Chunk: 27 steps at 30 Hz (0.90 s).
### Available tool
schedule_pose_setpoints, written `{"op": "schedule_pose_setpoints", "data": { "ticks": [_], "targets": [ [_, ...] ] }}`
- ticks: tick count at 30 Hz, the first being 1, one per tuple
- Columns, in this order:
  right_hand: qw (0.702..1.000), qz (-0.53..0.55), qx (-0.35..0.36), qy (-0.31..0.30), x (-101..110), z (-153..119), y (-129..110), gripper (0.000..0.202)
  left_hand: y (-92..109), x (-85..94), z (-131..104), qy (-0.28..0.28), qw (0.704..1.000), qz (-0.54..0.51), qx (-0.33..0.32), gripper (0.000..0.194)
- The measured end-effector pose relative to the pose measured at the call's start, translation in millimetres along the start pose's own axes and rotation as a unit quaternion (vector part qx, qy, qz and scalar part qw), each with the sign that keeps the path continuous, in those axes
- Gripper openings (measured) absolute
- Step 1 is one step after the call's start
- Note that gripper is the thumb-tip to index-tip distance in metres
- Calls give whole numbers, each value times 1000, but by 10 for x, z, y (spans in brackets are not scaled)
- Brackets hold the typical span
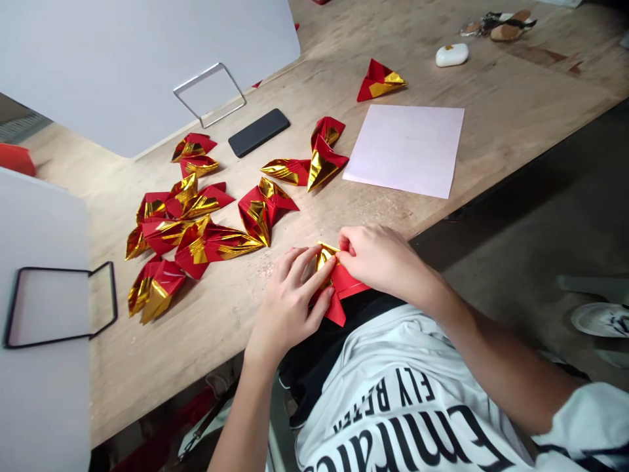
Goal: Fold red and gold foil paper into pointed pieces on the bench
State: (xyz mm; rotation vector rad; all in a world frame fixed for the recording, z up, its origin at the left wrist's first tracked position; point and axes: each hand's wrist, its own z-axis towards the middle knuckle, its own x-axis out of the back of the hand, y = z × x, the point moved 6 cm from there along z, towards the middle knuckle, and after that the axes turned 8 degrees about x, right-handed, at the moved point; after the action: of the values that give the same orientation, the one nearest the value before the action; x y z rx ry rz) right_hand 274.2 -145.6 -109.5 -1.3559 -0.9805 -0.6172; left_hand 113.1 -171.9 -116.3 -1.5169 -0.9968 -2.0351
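A red and gold folded paper [339, 288] lies at the table's front edge, close to the body. My left hand [295, 295] rests over its left side, thumb and fingers on the paper. My right hand [376, 259] has its fingers curled and pinches the paper's upper right part. Part of the paper is hidden under both hands. Several finished-looking red and gold folded pieces [221, 242] are grouped on the table to the left and ahead. One more folded piece [378, 82] stands farther off, beyond a pale square sheet [405, 151].
A black phone [259, 132] lies behind the folded pieces. White boards with a metal loop [211, 95] and a black loop [61, 307] stand at the left. A white case [451, 55] and keys [491, 26] lie at the back right.
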Motion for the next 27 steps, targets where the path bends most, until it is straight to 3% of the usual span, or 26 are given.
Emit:
{"op": "schedule_pose_setpoints", "data": {
  "ticks": [7, 13, 19, 22, 27],
  "targets": [
    [999, -50, 3, 5, 10, -46, -121, 15, -7, 11, 5, 10, 1000, -5, 3, 49],
    [999, -25, 14, 44, -13, -204, -162, 13, -11, 9, -2, 19, 1000, 3, 8, 55],
    [984, 50, 9, 172, 33, -365, 64, 14, -31, -16, 65, 16, 999, 43, 9, 57],
    [974, 40, 8, 224, 54, -353, 178, 15, -48, -27, 171, 5, 997, 75, -22, 55],
    [956, 0, 70, 286, 116, -279, 162, 21, -132, -22, 440, -6, 992, 107, -73, 54]
  ]
}}
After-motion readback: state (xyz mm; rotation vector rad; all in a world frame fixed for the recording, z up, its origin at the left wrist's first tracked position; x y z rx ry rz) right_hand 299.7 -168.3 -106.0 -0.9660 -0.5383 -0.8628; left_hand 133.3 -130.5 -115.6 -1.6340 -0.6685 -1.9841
